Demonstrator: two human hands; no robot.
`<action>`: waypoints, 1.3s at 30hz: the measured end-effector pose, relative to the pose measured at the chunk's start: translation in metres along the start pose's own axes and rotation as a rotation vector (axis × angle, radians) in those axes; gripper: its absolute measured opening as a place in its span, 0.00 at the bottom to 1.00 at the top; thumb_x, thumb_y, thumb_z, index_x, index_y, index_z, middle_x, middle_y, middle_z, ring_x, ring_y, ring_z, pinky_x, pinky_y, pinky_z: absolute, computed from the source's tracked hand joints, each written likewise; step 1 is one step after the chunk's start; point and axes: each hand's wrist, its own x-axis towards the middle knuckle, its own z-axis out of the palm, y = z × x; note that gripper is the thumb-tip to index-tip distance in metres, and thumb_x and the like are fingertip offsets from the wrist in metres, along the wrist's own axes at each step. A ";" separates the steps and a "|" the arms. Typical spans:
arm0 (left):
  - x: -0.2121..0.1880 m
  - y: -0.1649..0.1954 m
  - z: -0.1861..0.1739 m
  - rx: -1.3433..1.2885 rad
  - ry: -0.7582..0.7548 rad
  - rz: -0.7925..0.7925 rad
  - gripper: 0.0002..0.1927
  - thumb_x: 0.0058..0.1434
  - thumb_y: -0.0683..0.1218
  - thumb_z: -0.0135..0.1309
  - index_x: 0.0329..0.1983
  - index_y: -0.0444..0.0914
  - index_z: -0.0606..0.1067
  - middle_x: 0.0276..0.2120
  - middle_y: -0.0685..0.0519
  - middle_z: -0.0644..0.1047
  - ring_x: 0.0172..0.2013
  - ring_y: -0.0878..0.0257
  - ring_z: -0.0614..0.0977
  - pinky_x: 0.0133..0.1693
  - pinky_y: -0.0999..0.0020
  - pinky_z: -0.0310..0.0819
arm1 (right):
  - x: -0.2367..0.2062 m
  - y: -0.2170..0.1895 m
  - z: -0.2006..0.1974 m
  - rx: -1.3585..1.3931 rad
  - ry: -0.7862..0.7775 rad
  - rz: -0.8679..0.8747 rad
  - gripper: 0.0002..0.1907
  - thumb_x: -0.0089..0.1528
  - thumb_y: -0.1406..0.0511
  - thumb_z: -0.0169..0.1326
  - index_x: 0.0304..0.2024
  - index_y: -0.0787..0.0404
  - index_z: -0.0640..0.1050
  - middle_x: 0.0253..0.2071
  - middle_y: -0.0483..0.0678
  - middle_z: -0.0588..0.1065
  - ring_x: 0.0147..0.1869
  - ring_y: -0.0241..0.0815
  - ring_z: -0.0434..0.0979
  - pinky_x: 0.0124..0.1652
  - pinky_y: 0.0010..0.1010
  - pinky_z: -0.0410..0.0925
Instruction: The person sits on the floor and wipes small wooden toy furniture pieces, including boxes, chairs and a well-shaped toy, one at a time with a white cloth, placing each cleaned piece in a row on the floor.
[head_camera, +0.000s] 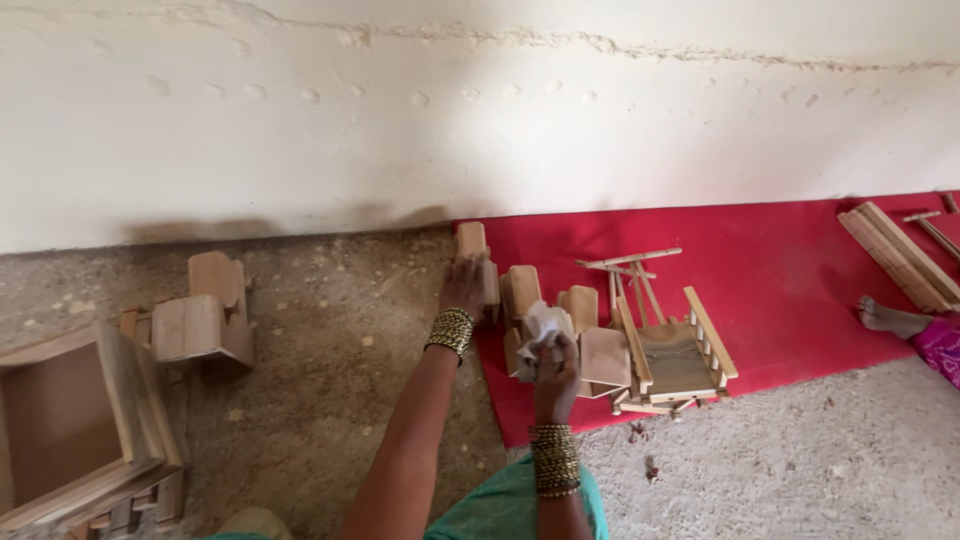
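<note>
My left hand (462, 287) reaches forward and rests its fingers on a small wooden piece (473, 243) standing at the left edge of the red cloth (780, 280). My right hand (556, 365) grips a crumpled white cloth (540, 328) and presses it against a second wooden piece (522, 292). A third rounded wooden piece (581, 305) and a flat wooden panel (606, 358) sit just right of that hand. Both wrists carry stacks of beaded bangles. A small wooden cart frame (672, 350) with side rails stands right of the pieces.
On the bare floor at left stand two more wooden pieces (205, 312) and an open wooden box (75, 425). A bundle of wooden slats (895, 255) lies at the far right of the cloth. Another person's foot (885, 318) rests by it. A white wall runs behind.
</note>
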 end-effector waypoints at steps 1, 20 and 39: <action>0.000 -0.004 0.005 0.024 -0.049 -0.021 0.54 0.50 0.44 0.66 0.75 0.40 0.48 0.64 0.41 0.63 0.67 0.44 0.63 0.67 0.44 0.54 | -0.001 -0.001 0.002 0.017 -0.017 0.036 0.17 0.69 0.65 0.52 0.59 0.65 0.75 0.43 0.52 0.82 0.44 0.37 0.84 0.40 0.28 0.77; -0.263 -0.129 -0.075 -0.100 0.001 -0.007 0.44 0.42 0.44 0.69 0.61 0.31 0.62 0.53 0.36 0.67 0.56 0.38 0.69 0.62 0.39 0.58 | -0.098 -0.066 0.069 -0.337 -0.478 -0.491 0.13 0.55 0.65 0.65 0.38 0.63 0.76 0.41 0.55 0.76 0.44 0.53 0.79 0.40 0.41 0.73; -0.290 -0.141 -0.097 -1.747 -0.005 -0.640 0.49 0.64 0.72 0.37 0.80 0.42 0.44 0.78 0.44 0.47 0.75 0.48 0.52 0.70 0.51 0.55 | -0.195 -0.128 0.160 -0.786 -1.078 -0.851 0.44 0.58 0.56 0.60 0.73 0.59 0.60 0.75 0.56 0.55 0.79 0.57 0.49 0.73 0.52 0.44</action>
